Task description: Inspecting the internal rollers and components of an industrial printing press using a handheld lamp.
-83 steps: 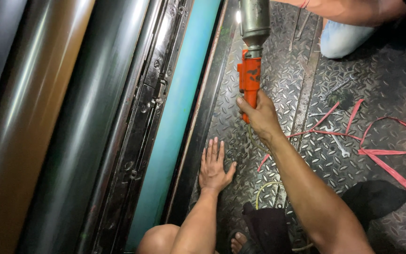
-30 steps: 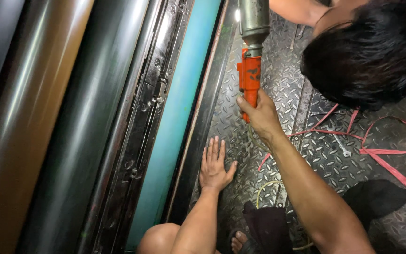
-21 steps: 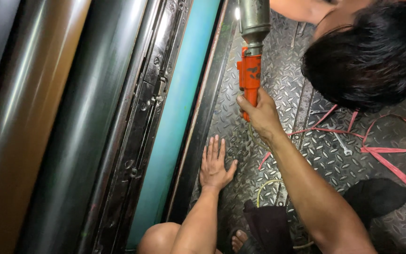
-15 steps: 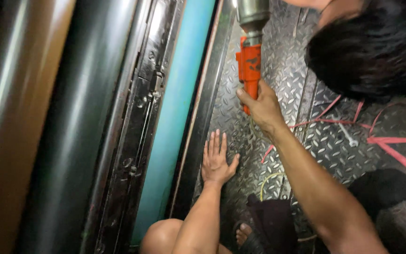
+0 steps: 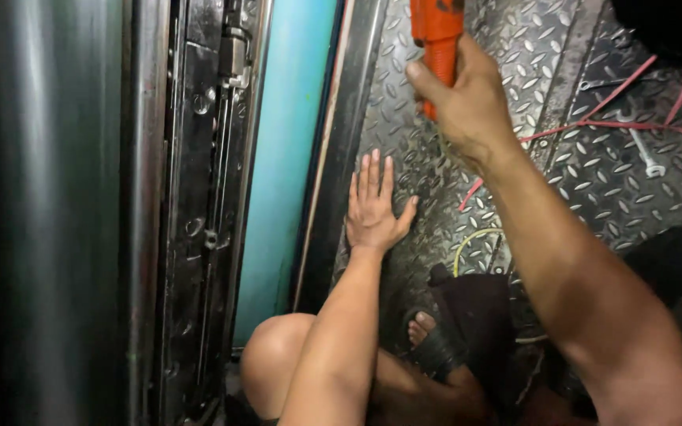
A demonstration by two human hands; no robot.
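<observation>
The right hand (image 5: 467, 99) is wrapped tight around a bright orange tool (image 5: 436, 31) whose top runs off the frame, seemingly a grease gun. The left hand (image 5: 374, 207) lies flat, fingers spread, on the checker-plate floor (image 5: 586, 166), just beside the blue roller (image 5: 290, 150); bare plate lies between the hands.

Orange tool handle (image 5: 438, 47) stands upright above the checker-plate floor, top cropped

1. Turquoise roller (image 5: 290, 150): runs lengthwise along the left edge of the checker-plate floor (image 5: 593, 181).
2. Red straps (image 5: 617, 118): lie near the floor's upper right corner.
3. Open-end wrench (image 5: 645, 154): rests among the straps.
</observation>
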